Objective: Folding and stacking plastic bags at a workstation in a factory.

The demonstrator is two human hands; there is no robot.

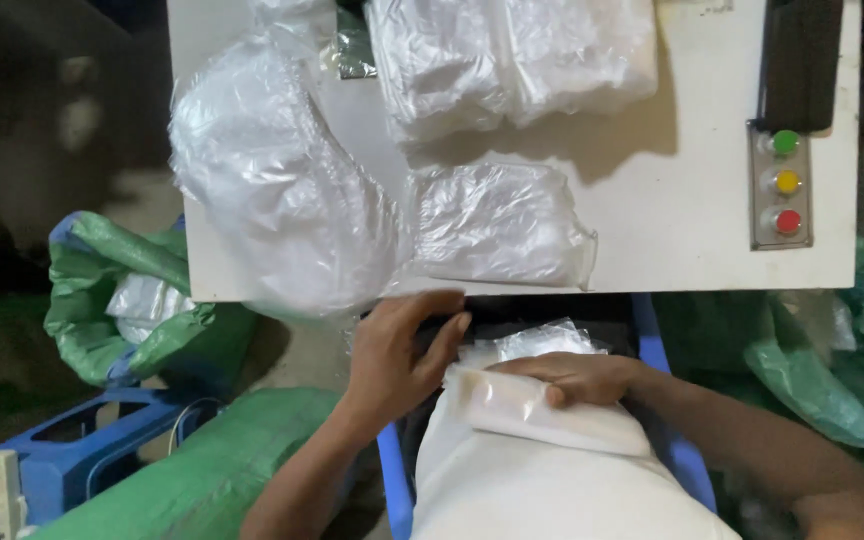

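A white counter (652, 200) carries a three-button panel (781, 183); green sacks (102, 290) and a blue crate (72, 450) crowd the dim floor (12, 150).

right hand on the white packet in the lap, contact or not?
Touching. The head view shows the right hand lying flat on the white plastic packet, fingers pressed across its top with no gap. The left hand is at the packet's left end.

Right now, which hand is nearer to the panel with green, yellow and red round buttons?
Right. The right hand lies on a white plastic packet, below-left of the button panel. The left hand is farther left, at the table edge.
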